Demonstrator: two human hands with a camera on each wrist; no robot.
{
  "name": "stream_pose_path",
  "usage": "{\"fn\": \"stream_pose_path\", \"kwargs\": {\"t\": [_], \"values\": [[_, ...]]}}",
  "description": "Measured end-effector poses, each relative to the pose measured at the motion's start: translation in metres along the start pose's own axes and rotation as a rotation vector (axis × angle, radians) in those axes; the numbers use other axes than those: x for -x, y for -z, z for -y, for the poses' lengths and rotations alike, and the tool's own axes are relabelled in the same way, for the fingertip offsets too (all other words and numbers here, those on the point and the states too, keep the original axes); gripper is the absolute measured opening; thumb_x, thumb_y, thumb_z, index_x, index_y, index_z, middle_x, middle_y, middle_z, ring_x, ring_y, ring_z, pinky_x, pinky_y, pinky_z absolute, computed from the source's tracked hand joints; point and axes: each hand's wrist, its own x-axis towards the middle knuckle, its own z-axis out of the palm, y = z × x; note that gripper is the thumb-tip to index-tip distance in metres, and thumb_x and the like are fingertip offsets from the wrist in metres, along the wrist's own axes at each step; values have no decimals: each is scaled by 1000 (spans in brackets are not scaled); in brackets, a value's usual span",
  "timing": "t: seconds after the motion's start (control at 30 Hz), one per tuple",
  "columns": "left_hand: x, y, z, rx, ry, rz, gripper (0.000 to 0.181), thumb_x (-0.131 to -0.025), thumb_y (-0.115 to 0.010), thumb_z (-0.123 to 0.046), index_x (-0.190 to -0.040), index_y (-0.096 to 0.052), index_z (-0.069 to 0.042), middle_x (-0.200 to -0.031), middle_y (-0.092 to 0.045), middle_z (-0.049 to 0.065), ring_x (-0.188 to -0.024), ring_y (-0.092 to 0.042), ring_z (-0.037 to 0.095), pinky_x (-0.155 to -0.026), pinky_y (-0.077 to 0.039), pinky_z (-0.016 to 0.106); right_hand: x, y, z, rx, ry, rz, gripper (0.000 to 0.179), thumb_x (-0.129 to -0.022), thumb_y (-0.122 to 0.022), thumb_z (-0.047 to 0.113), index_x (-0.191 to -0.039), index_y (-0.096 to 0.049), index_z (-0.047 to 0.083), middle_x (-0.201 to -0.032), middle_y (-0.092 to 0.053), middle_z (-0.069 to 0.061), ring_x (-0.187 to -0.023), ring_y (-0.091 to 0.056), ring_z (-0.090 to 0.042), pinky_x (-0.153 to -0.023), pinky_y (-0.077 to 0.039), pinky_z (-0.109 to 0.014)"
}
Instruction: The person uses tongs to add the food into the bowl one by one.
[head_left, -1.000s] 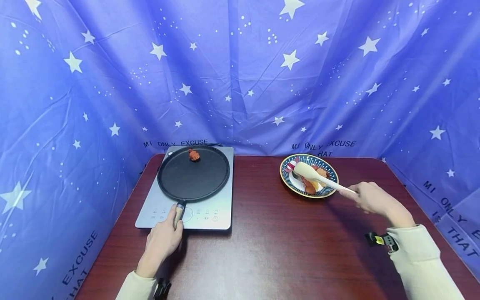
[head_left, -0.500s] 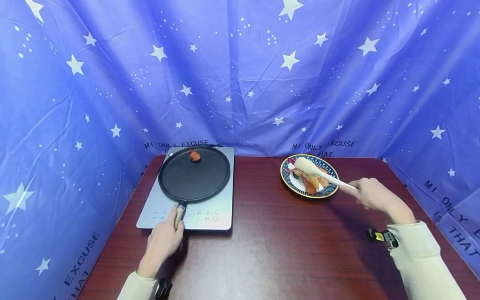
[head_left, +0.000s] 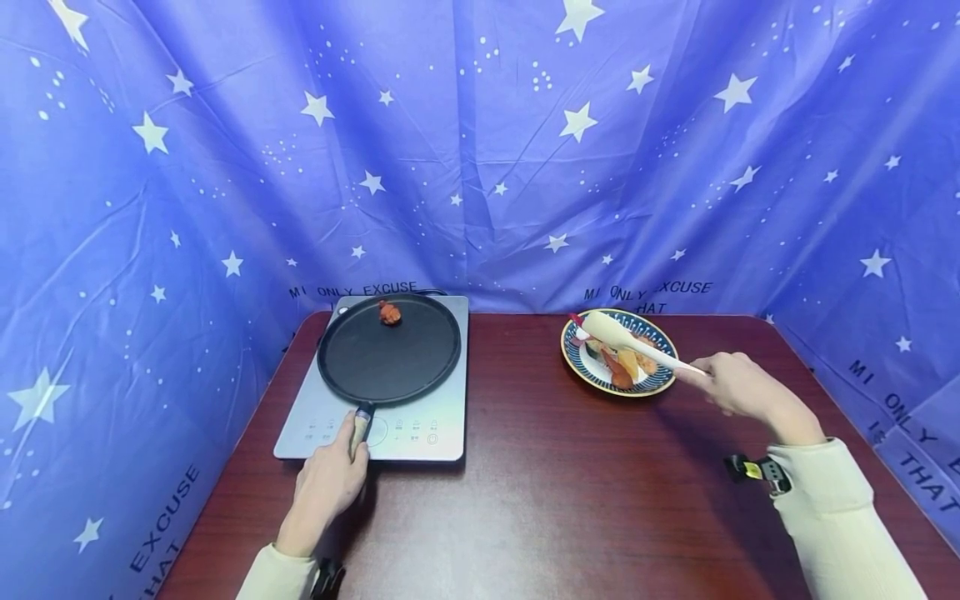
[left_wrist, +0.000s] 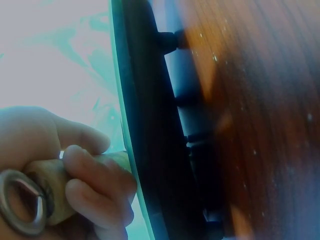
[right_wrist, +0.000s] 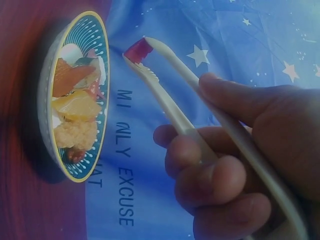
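Observation:
My left hand (head_left: 327,483) grips the wooden handle (head_left: 359,429) of a flat black frying pan (head_left: 390,358); in the left wrist view its fingers (left_wrist: 97,182) curl round the handle's end, which has a metal ring (left_wrist: 22,202). A small reddish-brown food piece (head_left: 390,313) lies near the pan's far rim. My right hand (head_left: 750,396) holds cream tongs (head_left: 611,331) over a patterned plate (head_left: 572,362). In the right wrist view, the tongs' tips pinch a dark red piece (right_wrist: 138,50), apart from the plate.
The pan sits on a silver induction cooker (head_left: 300,429) at the table's left. On the plate lie several food pieces, among them an orange-brown one (head_left: 621,377) and a yellow one (head_left: 628,363). A blue star-patterned curtain (head_left: 517,217) stands behind the brown table (head_left: 517,467).
The tongs have risen from among the food, the red piece now showing at their tips beyond the plate's far-left rim. My right hand has shifted slightly upward. My left hand keeps its hold.

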Motion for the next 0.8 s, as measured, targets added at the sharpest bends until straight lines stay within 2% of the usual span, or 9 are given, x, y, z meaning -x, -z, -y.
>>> {"fn": "stream_pose_path", "kwargs": {"t": [0.27, 0.43, 0.63, 0.8], "values": [[-1, -1, 1, -4, -1, 5, 56, -93, -48, -26, -144, -36, -7, -97, -62, 31, -77, -61, 44, -62, -46, 53, 0, -1, -4, 13, -7, 11, 49, -97, -45, 46, -94, -63, 1, -49, -45, 3, -40, -48, -12, -44, -38, -31], [-2, -2, 1, -1, 1, -3, 56, -93, -48, -26, -144, -36, -8, -97, -62, 31, -77, -61, 44, -63, -46, 54, -2, 0, -2, 22, 9, -6, 45, -97, -47, 45, -89, -63, 4, -48, -44, 3, -40, -47, -13, -45, -37, -31], [-1, -2, 1, -5, 7, 8, 57, -93, -47, -26, -145, -35, -7, -100, -62, 32, -79, -61, 45, -65, -46, 54, -3, -1, -1, 23, 3, 25, 47, -97, -45, 46, -91, -63, 3, -48, -44, 3, -41, -47, -12, -48, -38, -31], [-1, -2, 1, -6, 7, 2, 56, -93, -47, -26, -145, -35, -8, -98, -62, 31, -78, -61, 45, -64, -46, 54, -4, 0, 5, 21, 26, 0, 41, -98, -47, 41, -87, -63, 6, -47, -43, 4, -40, -46, -12, -47, -37, -30]]}}
